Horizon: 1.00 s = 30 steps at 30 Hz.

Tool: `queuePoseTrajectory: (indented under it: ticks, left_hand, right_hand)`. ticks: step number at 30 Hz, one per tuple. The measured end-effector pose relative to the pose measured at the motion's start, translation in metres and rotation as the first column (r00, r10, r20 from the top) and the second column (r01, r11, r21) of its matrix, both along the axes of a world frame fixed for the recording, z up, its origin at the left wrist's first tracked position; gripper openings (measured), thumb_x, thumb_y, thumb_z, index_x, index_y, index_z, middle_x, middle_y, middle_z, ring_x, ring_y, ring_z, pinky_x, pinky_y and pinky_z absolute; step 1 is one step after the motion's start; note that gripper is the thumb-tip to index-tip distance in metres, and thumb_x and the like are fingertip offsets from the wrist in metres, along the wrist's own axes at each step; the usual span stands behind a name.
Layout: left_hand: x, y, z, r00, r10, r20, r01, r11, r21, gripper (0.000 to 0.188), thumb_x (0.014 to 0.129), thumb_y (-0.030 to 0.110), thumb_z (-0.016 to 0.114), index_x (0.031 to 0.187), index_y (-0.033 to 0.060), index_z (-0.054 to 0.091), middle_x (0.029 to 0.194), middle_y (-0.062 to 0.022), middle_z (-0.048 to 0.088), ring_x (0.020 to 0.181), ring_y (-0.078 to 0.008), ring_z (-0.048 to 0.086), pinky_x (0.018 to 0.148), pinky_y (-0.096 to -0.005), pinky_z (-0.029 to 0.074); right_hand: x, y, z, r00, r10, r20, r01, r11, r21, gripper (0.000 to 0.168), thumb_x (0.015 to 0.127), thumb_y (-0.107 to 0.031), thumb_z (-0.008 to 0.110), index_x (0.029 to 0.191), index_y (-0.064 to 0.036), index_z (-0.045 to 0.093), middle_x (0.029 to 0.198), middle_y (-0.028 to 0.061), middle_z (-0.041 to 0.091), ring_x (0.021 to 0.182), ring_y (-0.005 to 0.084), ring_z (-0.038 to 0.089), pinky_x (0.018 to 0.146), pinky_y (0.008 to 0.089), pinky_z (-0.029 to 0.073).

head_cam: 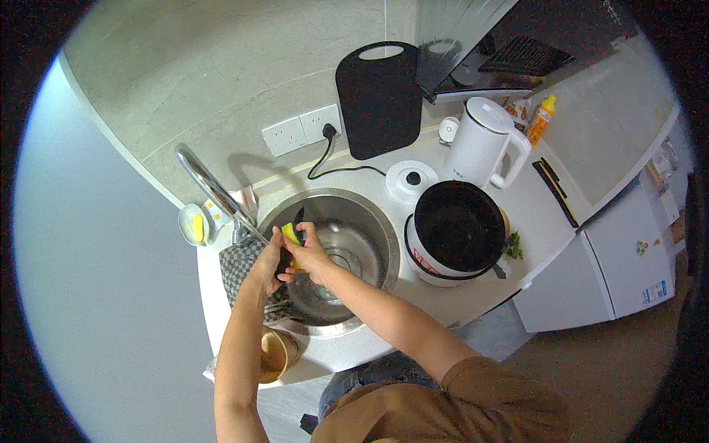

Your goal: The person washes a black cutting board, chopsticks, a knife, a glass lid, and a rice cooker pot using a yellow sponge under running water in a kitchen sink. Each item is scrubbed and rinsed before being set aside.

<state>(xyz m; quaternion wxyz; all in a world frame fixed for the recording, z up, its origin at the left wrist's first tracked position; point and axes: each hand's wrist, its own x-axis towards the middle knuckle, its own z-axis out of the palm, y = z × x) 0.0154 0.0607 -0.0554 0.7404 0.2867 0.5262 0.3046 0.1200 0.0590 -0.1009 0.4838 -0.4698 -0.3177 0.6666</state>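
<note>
Both hands meet over the left part of a round stainless steel sink point(382, 243), just beyond the tap. My right hand point(313, 257) pinches a yellow and green scouring sponge point(288, 231). My left hand point(270, 266) is closed around a dark, slim object, partly covered by the fingers. A dark pointed tip point(299, 215), like a knife blade, sticks up past the sponge; I cannot tell whether it belongs to the held object. The chrome tap point(207, 180) leans in from the upper left. Beside my left wrist, a checkered cloth point(238, 271) drapes over the sink's edge.
Right of the sink stands a white pot with a dark interior point(460, 227), with a white kettle point(482, 138) behind. A kettle base point(411, 183), black cutting board point(379, 105), soap dish point(188, 227), brown tub point(279, 354) and green leaves point(515, 245) surround the area.
</note>
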Motion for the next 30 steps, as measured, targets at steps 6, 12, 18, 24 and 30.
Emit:
queuePoseTrajectory:
  ticks: [6,12,18,24,30]
  left_hand:
    - [-0.018,0.022,-0.038,0.993,0.026,-0.112,-0.025,1.000,0.009,0.034,0.096,0.036,0.033,0.090,0.0056,0.046,0.076,-0.0082,0.050,0.056,-0.0181,0.047,0.045,-0.0311,0.041]
    - [-0.017,0.034,-0.072,0.988,0.069,-0.140,-0.072,0.997,-0.022,0.037,0.094,0.038,0.034,0.100,0.0080,0.054,0.104,-0.0118,0.055,0.097,-0.0243,0.051,0.088,-0.0393,0.039]
    - [0.004,0.019,-0.042,0.996,0.075,0.048,-0.074,0.997,-0.031,0.047,0.093,0.050,0.031,0.108,0.0098,0.052,0.105,-0.0110,0.056,0.097,-0.0263,0.053,0.087,-0.0444,0.042]
    - [0.013,0.006,-0.004,0.998,-0.066,-0.006,0.064,0.987,-0.150,0.052,0.093,0.050,0.029,0.113,0.0073,0.050,0.109,-0.0156,0.054,0.102,-0.0286,0.052,0.090,-0.0488,0.039]
    - [-0.005,0.019,-0.012,1.000,-0.019,0.020,0.021,0.995,-0.095,0.045,0.094,0.038,0.031,0.118,0.0032,0.045,0.110,-0.0180,0.053,0.101,-0.0311,0.052,0.089,-0.0579,0.034]
  right_hand:
    - [-0.010,-0.008,-0.001,0.996,-0.086,0.024,0.085,0.996,0.039,0.029,0.088,-0.019,0.057,0.106,-0.010,0.037,0.082,0.0076,0.051,0.067,0.0125,0.052,0.044,0.0241,0.044]
    - [-0.023,-0.014,-0.034,0.820,-0.362,0.443,0.160,0.888,0.430,0.018,0.083,-0.018,0.059,0.090,-0.003,0.053,0.088,0.0165,0.056,0.084,0.0318,0.053,0.074,0.0406,0.040]
    - [-0.006,-0.006,-0.030,0.983,-0.042,0.178,0.022,0.993,0.116,0.012,0.077,-0.010,0.061,0.087,-0.003,0.059,0.082,0.0101,0.060,0.079,0.0211,0.057,0.071,0.0330,0.045]
    - [0.005,-0.003,-0.029,0.982,-0.026,-0.189,0.020,0.999,-0.033,0.014,0.074,-0.008,0.064,0.084,-0.005,0.055,0.078,0.0066,0.056,0.070,0.0182,0.054,0.061,0.0332,0.045]
    - [-0.011,-0.008,-0.023,0.998,-0.064,0.012,0.063,0.998,0.008,0.029,0.069,-0.005,0.065,0.093,-0.008,0.048,0.074,0.0043,0.050,0.066,0.0162,0.048,0.059,0.0304,0.042]
